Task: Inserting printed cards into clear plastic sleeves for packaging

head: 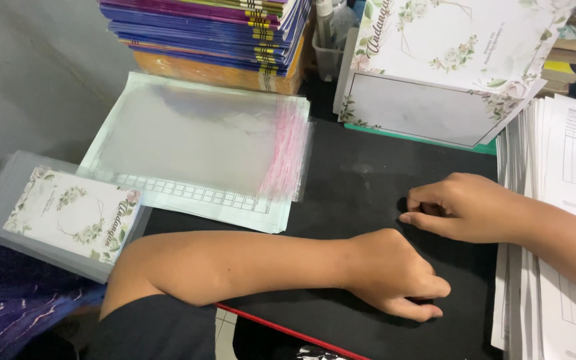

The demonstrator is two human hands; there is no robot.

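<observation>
A: Nearest to the camera, the left hand (395, 280) lies on the black mat (361, 187), with the forearm across the front edge. The fingers are curled down to the surface, almost closed, and nothing can be seen inside them.

B: And the right hand (458, 205)?

A: It is a little further, just beside the left one. Its fingers are bent and pressed together with the tips down on the mat, like a pinch. Whether it has something thin between them, the view does not show. It looks like both hands work on the mat surface.

B: How can this be done well?

A: In my judgement, the left hand should press flat and steady while the right hand moves slowly, with the fingertips low, so nothing thin slips or creases.

B: What lies around them?

A: On the right edge there is a stack of printed white sheets (561, 220), touching the right forearm. On the left, near the elbow, a floral card (75, 215) lies on top of a pile of sleeved cards. Behind the hands, a pile of clear plastic sleeves (195, 137) with a pink adhesive strip rests on lined paper. Further back stand large floral cards (435, 73), leaning, and at the far left a stack of purple and orange books (215, 33).
</observation>
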